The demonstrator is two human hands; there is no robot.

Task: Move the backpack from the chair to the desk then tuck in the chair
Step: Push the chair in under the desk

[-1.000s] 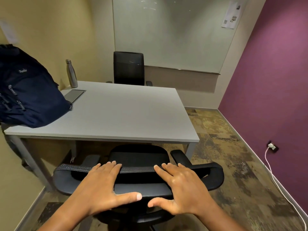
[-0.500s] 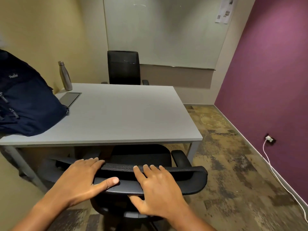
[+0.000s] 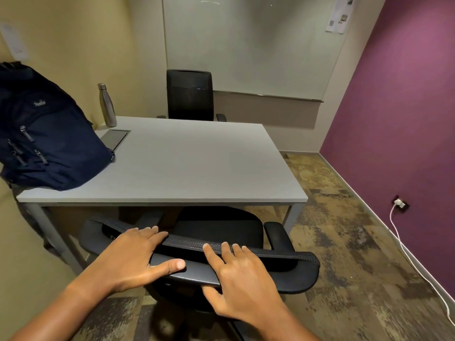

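The grey rectangular counter [image 3: 197, 163] carried the navy fabric backpack [image 3: 46, 134] on its left near corner. The black mesh-backed office chair [image 3: 221, 230] stood with its seat partly under the counter's near edge. The left hand [image 3: 133, 257] and right hand [image 3: 241, 274] lay flat, fingers spread, on its backrest top.

Illegible small logo on backpack [image 3: 49, 134]
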